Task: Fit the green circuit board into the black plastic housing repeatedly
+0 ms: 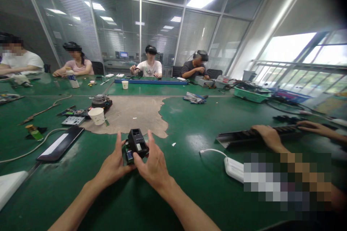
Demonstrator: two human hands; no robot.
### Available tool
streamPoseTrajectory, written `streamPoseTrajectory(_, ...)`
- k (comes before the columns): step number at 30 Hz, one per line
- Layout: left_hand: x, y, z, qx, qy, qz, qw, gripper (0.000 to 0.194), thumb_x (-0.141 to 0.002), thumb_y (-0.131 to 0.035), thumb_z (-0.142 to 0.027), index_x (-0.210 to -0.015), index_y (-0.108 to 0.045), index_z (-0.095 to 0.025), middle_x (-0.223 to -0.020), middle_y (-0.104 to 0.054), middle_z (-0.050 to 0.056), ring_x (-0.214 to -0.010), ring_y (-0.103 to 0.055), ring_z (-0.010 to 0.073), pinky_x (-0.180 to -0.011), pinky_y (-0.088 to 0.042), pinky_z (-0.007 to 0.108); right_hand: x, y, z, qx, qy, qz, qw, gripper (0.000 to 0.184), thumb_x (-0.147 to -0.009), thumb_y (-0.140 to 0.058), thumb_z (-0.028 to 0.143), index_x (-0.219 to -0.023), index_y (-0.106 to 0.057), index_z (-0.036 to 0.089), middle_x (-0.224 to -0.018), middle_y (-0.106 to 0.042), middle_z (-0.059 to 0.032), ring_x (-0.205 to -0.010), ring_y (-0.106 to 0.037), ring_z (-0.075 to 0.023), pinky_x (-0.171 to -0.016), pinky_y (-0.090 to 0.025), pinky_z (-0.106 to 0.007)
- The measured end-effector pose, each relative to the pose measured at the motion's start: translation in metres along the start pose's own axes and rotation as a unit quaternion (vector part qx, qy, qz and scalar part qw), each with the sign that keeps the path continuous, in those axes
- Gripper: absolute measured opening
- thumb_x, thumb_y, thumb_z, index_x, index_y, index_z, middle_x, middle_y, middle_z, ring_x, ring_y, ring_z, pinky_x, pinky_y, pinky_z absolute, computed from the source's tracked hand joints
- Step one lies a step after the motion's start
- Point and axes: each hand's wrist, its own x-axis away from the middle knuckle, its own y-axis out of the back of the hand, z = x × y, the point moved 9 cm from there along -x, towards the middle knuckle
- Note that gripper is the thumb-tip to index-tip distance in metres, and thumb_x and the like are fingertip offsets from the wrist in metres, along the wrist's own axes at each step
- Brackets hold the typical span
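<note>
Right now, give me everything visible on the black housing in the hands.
The black housing is boxy, apparently matte plastic, with rectangular openings near its top, small marks mid-face and a pale patch lower down. Green and blue parts, perhaps a circuit board, show along its left side. It sits tilted between the left hand and right hand, right thumb at its lower edge, over the green table. Underside hidden.

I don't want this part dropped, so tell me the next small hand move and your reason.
I'd probably curl the left hand's raised finger in toward the black case. It points up rather than wrapping round, and a circuit board shows on that side, while the right hand's thumb rests on the case.
</note>
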Motion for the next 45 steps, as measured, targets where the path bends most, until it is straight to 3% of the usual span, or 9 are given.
streamPoseTrajectory(6,0.0,0.001,0.004,-0.027,0.017,-0.002,0.999,0.116,-0.076,-0.063,-0.034,-0.144,0.03,-0.024,-0.15,-0.033,0.02,-0.104,-0.064,0.0306,-0.082,-0.051,0.043,0.002,-0.015,0.008,0.0,0.011,0.02,1.0,0.085,-0.081,-0.061,0.035,-0.149,-0.016,0.012,-0.123,-0.058,-0.0171,-0.109,-0.058,-0.0287,-0.091,-0.05,-0.043)
streamPoseTrajectory(13,0.001,-0.001,0.003,-0.015,-0.008,0.0,1.0,0.112,-0.077,-0.06,-0.027,-0.145,0.03,-0.023,-0.151,-0.032,0.019,-0.118,-0.055,0.0346,-0.091,-0.048,0.046,0.002,-0.027,0.01,0.016,0.013,0.032,0.999,0.089,-0.081,-0.063,0.036,-0.15,-0.012,0.013,-0.127,-0.056,-0.0162,-0.109,-0.057,-0.028,-0.094,-0.047,-0.044)
streamPoseTrajectory(22,0.002,0.0,0.003,0.002,-0.032,-0.003,0.999,0.119,-0.068,-0.065,-0.019,-0.147,0.024,-0.023,-0.157,-0.012,0.02,-0.135,-0.036,0.035,-0.101,-0.041,0.048,0.007,-0.026,0.016,0.028,0.029,0.029,0.999,0.096,-0.077,-0.067,0.036,-0.151,-0.009,0.012,-0.128,-0.055,-0.0168,-0.113,-0.053,-0.0288,-0.096,-0.046,-0.044)
streamPoseTrajectory(26,0.003,-0.001,0.0,0.003,-0.039,0.006,0.999,0.121,-0.065,-0.067,-0.018,-0.148,0.022,-0.024,-0.157,-0.011,0.018,-0.133,-0.038,0.035,-0.102,-0.041,0.048,0.009,-0.028,0.015,0.029,0.024,0.029,0.999,0.098,-0.076,-0.068,0.036,-0.151,-0.008,0.012,-0.129,-0.054,-0.0166,-0.117,-0.052,-0.0288,-0.098,-0.045,-0.043)
streamPoseTrajectory(31,0.004,-0.001,-0.004,0.009,-0.035,0.011,0.999,0.118,-0.069,-0.066,-0.021,-0.148,0.021,-0.023,-0.156,-0.017,0.02,-0.13,-0.043,0.0347,-0.102,-0.041,0.049,0.012,-0.037,0.002,0.059,-0.023,0.05,0.997,0.102,-0.073,-0.069,0.043,-0.15,-0.009,0.012,-0.122,-0.059,-0.0167,-0.107,-0.058,-0.0295,-0.091,-0.049,-0.042)
streamPoseTrajectory(39,0.001,-0.003,0.005,0.01,-0.043,0.0,0.999,0.117,-0.07,-0.065,-0.018,-0.148,0.023,-0.022,-0.155,-0.018,0.021,-0.137,-0.033,0.0345,-0.105,-0.037,0.051,0.012,-0.041,0.006,0.089,-0.001,0.063,0.994,0.086,-0.082,-0.061,0.039,-0.15,-0.015,0.012,-0.108,-0.064,-0.0147,-0.095,-0.061,-0.0279,-0.085,-0.051,-0.042)
streamPoseTrajectory(45,0.003,0.0,0.001,0.022,-0.034,0.001,0.999,0.119,-0.072,-0.069,-0.026,-0.147,0.023,-0.024,-0.155,-0.019,0.02,-0.131,-0.042,0.0352,-0.1,-0.042,0.05,0.006,-0.026,0.016,0.053,0.016,0.021,0.998,0.082,-0.085,-0.057,0.037,-0.15,-0.014,0.01,-0.12,-0.06,-0.0162,-0.104,-0.059,-0.0272,-0.091,-0.049,-0.041)
